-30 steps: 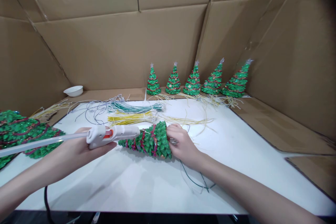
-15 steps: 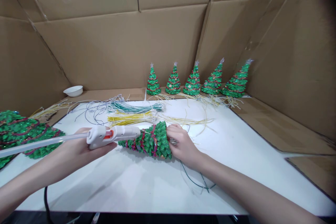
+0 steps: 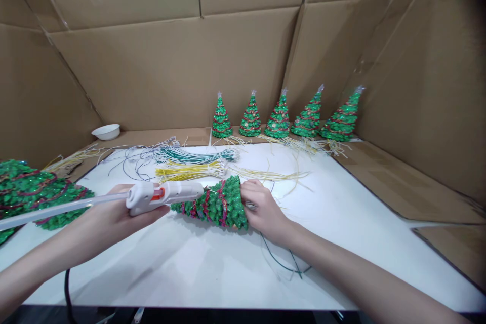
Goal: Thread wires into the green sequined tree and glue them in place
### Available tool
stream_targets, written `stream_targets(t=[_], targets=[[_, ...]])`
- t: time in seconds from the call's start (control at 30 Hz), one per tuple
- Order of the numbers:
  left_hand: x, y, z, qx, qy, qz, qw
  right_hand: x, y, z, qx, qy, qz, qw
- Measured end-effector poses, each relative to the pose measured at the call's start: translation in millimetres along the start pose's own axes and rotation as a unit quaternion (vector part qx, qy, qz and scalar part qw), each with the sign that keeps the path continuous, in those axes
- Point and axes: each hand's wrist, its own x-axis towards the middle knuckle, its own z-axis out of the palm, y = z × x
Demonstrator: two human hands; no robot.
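Observation:
My left hand [image 3: 110, 217] is wrapped round a white glue gun [image 3: 163, 195] with an orange trigger and a long clear glue stick trailing left. Its nozzle points right, at the side of a small green tree [image 3: 214, 204] that lies on its side on the white table [image 3: 212, 268]. The tree is glittery with red garland bands. My right hand [image 3: 264, 210] grips the tree's wide base end, fingers closed over it. Thin green wires trail from under that hand toward me.
Several finished green trees [image 3: 279, 118] stand in a row at the back. Bundles of green and yellow wires [image 3: 193, 162] lie behind the hands. More green trees [image 3: 34, 190] are piled at the left edge. A white bowl [image 3: 106, 131] sits back left. Cardboard walls enclose the table.

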Motion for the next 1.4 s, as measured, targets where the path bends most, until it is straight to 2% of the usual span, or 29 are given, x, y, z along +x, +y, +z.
stream_targets(t=[0.1,0.33,0.5,0.73,0.97,1.4], targets=[[1.2,-0.1,-0.7,0.002,-0.054,0.005,0.999,-0.4,0.2,0.0,-0.002,0.001,-0.001,1.000],[0.1,3.2,-6.3,-0.004,-0.065,-0.002,0.998,-0.6,0.2,-0.7,-0.001,-0.005,-0.002,1.000],[0.3,4.6,-8.9,-0.025,-0.052,0.015,0.998,-1.3,0.5,-1.1,-0.001,-0.007,-0.001,1.000],[-1.9,-0.9,-5.2,-0.002,-0.078,-0.029,0.997,-1.9,2.5,0.6,0.000,-0.004,-0.005,1.000],[-2.5,-5.5,-1.5,-0.020,-0.059,-0.002,0.998,-2.5,2.4,-0.2,0.000,-0.013,0.002,1.000],[-2.3,-5.2,0.1,-0.019,-0.056,-0.014,0.998,-3.5,2.9,-0.7,0.005,-0.012,0.008,1.000]])
